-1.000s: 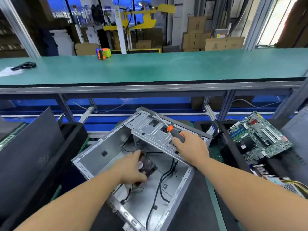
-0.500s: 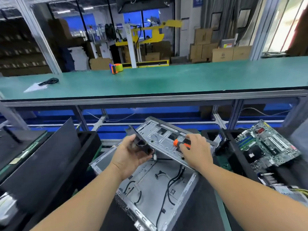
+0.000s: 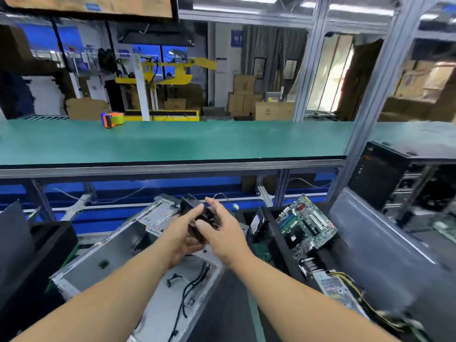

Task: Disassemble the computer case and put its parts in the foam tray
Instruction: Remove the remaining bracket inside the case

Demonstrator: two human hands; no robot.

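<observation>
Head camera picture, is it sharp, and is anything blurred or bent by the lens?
Head view: motion blur softens both hands, the left hand and right hand, and the small black case fan between them; the green circuit-covered motherboard reads sharper; the wide lens leans the grey aluminium frame post; bright daylight washes out the doorway behind.

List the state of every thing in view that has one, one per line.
Computer case: open, side panel off, loose cables inside.
Fan: out of the case, held in both hands.
Left hand: grips the fan.
Right hand: on the fan.
Motherboard: removed, in the foam tray.
</observation>
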